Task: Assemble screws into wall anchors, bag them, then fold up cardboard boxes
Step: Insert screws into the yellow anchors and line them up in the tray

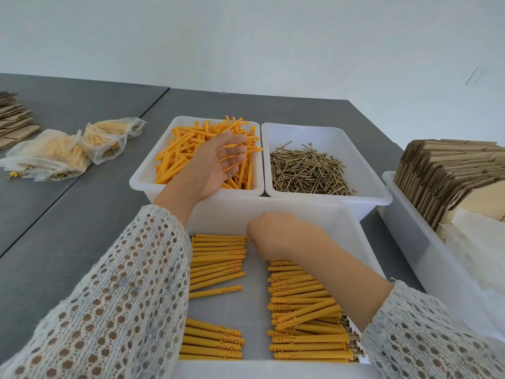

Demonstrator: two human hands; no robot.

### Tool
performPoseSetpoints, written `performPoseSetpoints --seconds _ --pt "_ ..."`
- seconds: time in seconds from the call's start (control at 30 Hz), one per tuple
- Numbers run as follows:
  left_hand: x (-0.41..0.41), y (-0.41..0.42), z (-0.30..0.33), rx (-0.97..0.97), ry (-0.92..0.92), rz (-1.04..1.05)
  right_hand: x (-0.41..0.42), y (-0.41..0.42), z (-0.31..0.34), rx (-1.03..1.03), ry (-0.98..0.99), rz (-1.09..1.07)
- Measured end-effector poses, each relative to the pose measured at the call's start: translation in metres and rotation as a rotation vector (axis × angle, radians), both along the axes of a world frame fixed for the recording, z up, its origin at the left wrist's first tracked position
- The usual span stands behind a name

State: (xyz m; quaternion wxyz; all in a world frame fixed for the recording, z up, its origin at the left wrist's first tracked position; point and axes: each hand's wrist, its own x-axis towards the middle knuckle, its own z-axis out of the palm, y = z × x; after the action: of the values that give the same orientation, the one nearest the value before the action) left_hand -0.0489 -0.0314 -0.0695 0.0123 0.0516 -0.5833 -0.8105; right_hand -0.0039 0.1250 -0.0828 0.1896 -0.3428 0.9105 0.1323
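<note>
Orange plastic wall anchors (207, 151) fill the far-left white tub (142, 176) on the bench; our left hand (218, 162) hovers there, fingers loose. We should pinch one cleanly. Right hand (273, 236) is curled; contents unclear.

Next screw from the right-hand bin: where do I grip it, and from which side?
Come from above into the screw bin. Pinch the shank of a top screw lying apart at the pile's far-left edge; the others are tangled.
</note>
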Motion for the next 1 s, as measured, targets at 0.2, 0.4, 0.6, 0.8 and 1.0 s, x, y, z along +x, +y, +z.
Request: performPoseSetpoints --seconds 0.2,0.4,0.6,0.8,1.0 --pt "0.001 0.001 0.0 -0.012 -0.001 0.007 0.002 0.001 0.003 0.018 -0.005 -0.028" --pt "0.001 0.001 0.001 -0.018 0.002 0.007 0.005 -0.001 0.01 0.059 -0.011 -0.052" --pt "0.003 0.005 0.003 -0.034 0.006 0.022 0.0 0.001 0.008 0.084 -0.002 -0.107" --pt "0.003 0.007 0.002 -0.084 0.02 0.037 0.0 0.011 0.005 0.031 -0.011 -0.131" --pt "-0.002 0.007 -0.002 -0.174 0.052 0.088 0.0 0.01 0.008 -0.003 -0.024 -0.074"
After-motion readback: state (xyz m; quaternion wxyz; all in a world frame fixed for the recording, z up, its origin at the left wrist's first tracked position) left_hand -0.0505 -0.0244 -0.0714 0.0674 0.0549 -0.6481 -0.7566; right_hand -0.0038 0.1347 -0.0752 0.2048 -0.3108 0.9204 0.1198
